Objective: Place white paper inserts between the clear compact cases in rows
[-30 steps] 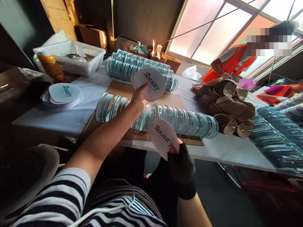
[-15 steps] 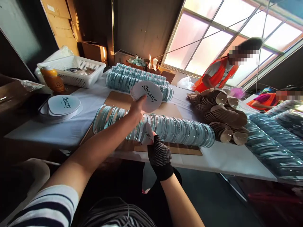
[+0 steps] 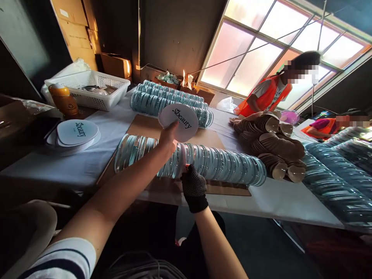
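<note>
Left hand (image 3: 169, 138), bare: its fingers are gripping a bunch of cards (image 3: 184, 126), white, rounded, lettered "beauty" in black; the thumb is pressing on the printed face, and the bunch is tilting above the front row (image 3: 229, 164).

Right hand (image 3: 194, 186), in a dark dotted glove (bare fingertips showing): thumb and finger are pinching the near end of one card (image 3: 183, 155), the others curling in. That card is standing nearly edge-on at the middle of the front row; how deep it is sitting among the clear pieces, one cannot tell.

Front row: clear round pieces, standing on edge and lying across a brown sheet (image 3: 205, 135) on the white-covered table (image 3: 293, 197).

Back rows (image 3: 145, 99): more such pieces, running behind the sheet.

Card pile (image 3: 76, 133): lying at the left of the table, lettered face up on top.

Bottle (image 3: 63, 101), yellow: standing behind the pile, just beside a white basket (image 3: 113, 97) that is holding assorted small items.

Brown stacks (image 3: 276, 145): leaning in heaps past the front row's right end; further clear rows (image 3: 334, 174) are lying beyond.

Two people in orange vests: one (image 3: 263, 95) is standing behind the stacks, the other (image 3: 324, 128) is working farther right.
</note>
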Demonstrator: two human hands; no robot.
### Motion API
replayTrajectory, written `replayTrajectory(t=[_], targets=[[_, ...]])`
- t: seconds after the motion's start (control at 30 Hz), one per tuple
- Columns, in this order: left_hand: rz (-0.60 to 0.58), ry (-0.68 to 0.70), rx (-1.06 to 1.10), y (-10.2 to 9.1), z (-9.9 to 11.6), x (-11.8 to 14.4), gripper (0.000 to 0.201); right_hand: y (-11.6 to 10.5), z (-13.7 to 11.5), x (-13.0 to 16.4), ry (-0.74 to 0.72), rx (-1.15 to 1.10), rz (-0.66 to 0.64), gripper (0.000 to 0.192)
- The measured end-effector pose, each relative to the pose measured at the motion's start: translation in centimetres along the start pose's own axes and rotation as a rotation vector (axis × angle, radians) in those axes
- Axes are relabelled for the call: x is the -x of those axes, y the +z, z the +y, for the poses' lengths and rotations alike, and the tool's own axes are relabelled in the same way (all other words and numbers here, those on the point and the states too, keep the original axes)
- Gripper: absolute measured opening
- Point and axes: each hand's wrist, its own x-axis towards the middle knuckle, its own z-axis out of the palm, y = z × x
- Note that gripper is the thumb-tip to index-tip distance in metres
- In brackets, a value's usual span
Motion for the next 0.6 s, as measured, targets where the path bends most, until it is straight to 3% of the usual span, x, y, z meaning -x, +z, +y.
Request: replayTrajectory(t=[0.13,0.27,0.4,0.6], targets=[[-0.014,0.006,-0.009,-0.2,-0.1,0.0,0.04,0.4,-0.1,-0.1,0.047,-0.086,0.024,0.032],[-0.043,0.024,-0.009,-0.4,0.1,0.3,0.04,-0.1,-0.9,0.0,0.118,0.092,-0.055,0.021],[-0.025,0.039,-0.039,-0.6,0.2,0.6,0.034,-1.0,-2.2,-0.3,0.02,0.286,-0.214,0.021],[-0.062,0.013,-0.025,-0.7,0.8,0.5,0.034,-2.1,-2.6,-0.7,-0.05,0.312,-0.35,0.023]])
